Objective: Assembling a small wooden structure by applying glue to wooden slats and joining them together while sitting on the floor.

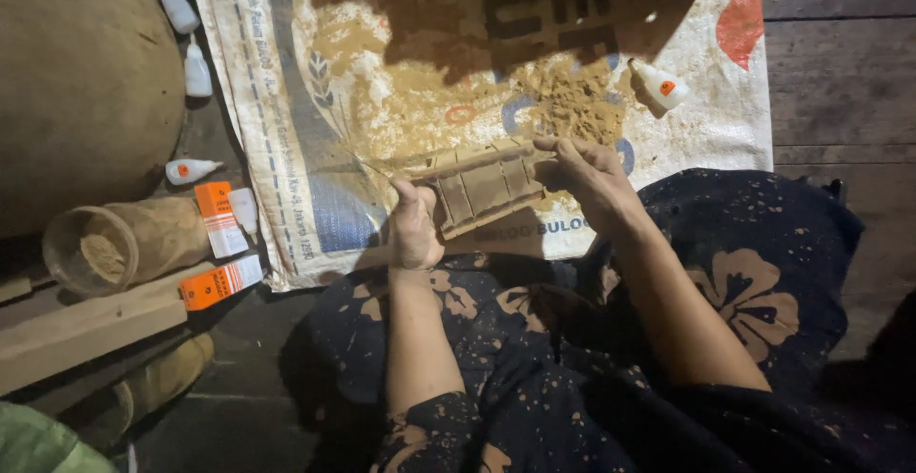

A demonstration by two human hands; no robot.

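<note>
Both hands clamp the slatted wooden frame [482, 187] — left hand [413, 230] at 8 o'clock, right hand [587, 172] at 3 — light, probably fragile; best held by its ends.

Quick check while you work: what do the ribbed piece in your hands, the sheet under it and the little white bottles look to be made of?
Ribbed piece: looks like unfinished wood, tan, dusted, with raised cross slats. Sheet: apparently a woven plastic sack laid flat, white with printed stripes, covered in sawdust. White bottle: smooth, likely plastic, with a tapered nozzle. Left hand and right hand grip the piece's ends.

Wooden frame [487, 187] over the sack [286, 101] (bottles [196, 72] lie left).
</note>
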